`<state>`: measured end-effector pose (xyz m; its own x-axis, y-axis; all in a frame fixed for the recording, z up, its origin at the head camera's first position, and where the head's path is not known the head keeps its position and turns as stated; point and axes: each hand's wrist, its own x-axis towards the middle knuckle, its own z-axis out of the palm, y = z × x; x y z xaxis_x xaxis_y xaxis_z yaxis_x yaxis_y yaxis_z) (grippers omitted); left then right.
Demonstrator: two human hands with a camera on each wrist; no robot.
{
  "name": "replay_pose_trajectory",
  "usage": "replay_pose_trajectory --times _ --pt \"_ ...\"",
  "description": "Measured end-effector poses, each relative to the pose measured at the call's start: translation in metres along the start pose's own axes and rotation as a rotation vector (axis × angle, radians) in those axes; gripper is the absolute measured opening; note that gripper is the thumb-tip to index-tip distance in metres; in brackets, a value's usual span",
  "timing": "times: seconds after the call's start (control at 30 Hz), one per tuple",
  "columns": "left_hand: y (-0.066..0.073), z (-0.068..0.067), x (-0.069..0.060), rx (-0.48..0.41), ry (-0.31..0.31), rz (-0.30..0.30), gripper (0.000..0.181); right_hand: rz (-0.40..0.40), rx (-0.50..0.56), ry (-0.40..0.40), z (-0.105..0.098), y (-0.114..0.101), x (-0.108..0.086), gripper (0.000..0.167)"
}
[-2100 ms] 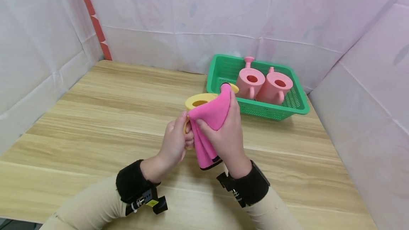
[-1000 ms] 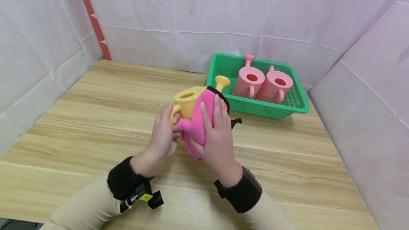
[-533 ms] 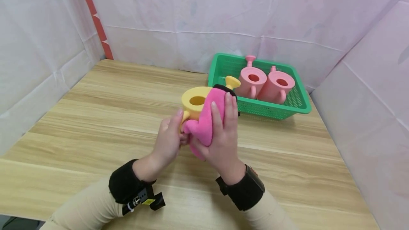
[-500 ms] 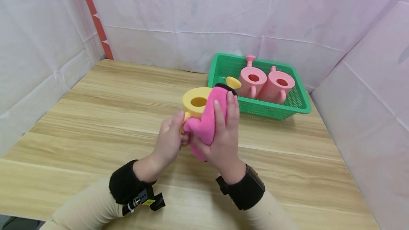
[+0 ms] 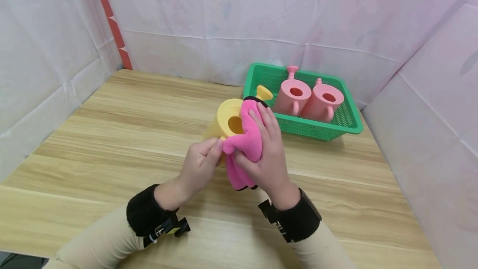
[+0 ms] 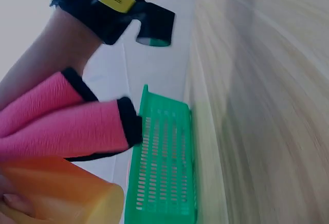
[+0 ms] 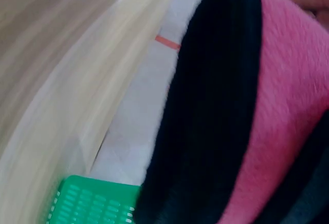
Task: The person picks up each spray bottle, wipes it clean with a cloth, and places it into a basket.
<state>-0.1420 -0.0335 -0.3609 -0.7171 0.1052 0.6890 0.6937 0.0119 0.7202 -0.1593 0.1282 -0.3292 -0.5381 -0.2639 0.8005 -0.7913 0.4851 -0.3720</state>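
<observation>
A yellow watering can (image 5: 228, 113) is held up above the table, tilted, its round opening facing me and its sprinkler head toward the basket. My left hand (image 5: 201, 161) grips it by the handle, which the fingers mostly hide. My right hand (image 5: 267, 150) holds a pink cloth (image 5: 251, 136) with black edging against the can's right side. Folds of the cloth hang below that hand. In the left wrist view, the cloth (image 6: 67, 121) lies along the can's orange-lit body (image 6: 67, 188). The right wrist view is largely filled by the cloth (image 7: 288, 80).
A green plastic basket (image 5: 317, 130) stands at the back right of the wooden table (image 5: 112, 152). Inside it are two pink watering cans, one (image 5: 293, 94) left of the other (image 5: 323, 101). White sheeting (image 5: 224, 20) walls the table at the back and sides.
The yellow can has tipped so its opening faces me more. My right hand has shifted along its side with the cloth, whose lower folds now hang looser. Basket and pink cans are unchanged.
</observation>
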Motion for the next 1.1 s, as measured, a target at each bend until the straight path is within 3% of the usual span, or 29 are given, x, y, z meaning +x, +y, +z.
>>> replay_pose_trajectory --times 0.13,0.23,0.3,0.37,0.5,0.6,0.73,0.97,1.1 --pt "-0.006 -0.002 -0.002 0.184 -0.062 0.153 0.042 0.180 0.085 -0.137 -0.007 0.000 0.003 0.068" --pt "-0.010 -0.002 -0.004 0.331 -0.083 0.300 0.042 0.256 0.116 -0.209 -0.012 -0.001 0.007 0.069" --pt "-0.012 -0.002 -0.004 0.399 -0.074 0.380 0.041 0.226 0.096 -0.238 -0.014 -0.002 0.008 0.069" --pt "-0.013 -0.002 -0.004 0.430 -0.069 0.418 0.040 0.164 0.061 -0.249 -0.014 -0.003 0.007 0.068" --pt "-0.014 -0.003 -0.005 0.443 -0.075 0.433 0.041 0.009 -0.009 -0.234 -0.010 -0.005 0.003 0.065" --pt "-0.016 -0.003 -0.006 0.434 -0.074 0.410 0.044 -0.107 -0.050 -0.229 -0.006 -0.009 0.000 0.074" --pt "-0.020 -0.005 -0.008 0.443 -0.065 0.397 0.048 -0.199 -0.063 -0.233 -0.001 -0.015 -0.004 0.075" --pt "-0.019 -0.004 -0.007 0.406 -0.058 0.384 0.044 -0.193 -0.088 -0.208 -0.002 -0.014 -0.004 0.075" --pt "-0.017 -0.003 -0.006 0.397 -0.053 0.385 0.042 -0.083 -0.070 -0.222 -0.008 -0.006 -0.001 0.073"
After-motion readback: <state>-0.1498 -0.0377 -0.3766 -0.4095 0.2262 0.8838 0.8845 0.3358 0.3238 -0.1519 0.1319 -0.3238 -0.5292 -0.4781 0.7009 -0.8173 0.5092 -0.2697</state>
